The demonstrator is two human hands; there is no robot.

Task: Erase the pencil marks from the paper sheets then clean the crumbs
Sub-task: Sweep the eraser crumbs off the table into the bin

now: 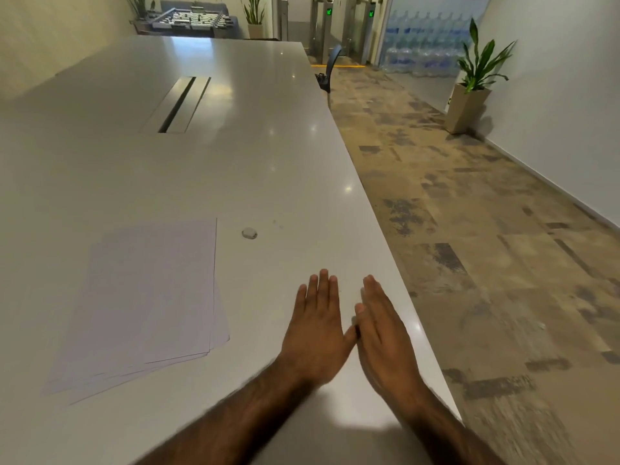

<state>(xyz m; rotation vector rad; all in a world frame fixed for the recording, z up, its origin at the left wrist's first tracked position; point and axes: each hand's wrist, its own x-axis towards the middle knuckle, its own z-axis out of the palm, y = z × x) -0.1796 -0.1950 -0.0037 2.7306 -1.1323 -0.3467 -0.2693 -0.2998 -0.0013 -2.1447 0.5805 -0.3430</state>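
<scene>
A loose stack of white paper sheets lies on the white table, left of my hands; I see no pencil marks on the top sheet. A small whitish eraser sits just beyond the stack's far right corner, with a few faint specks to its right. My left hand lies flat on the table with straight fingers. My right hand is right beside it near the table's right edge, fingers straight and tilted on its side. The thumbs touch. Neither hand holds anything.
The table's right edge runs diagonally past my right hand, with patterned carpet floor below. A cable slot sits mid-table far ahead. A dark chair stands at the far right edge, and a potted plant by the wall.
</scene>
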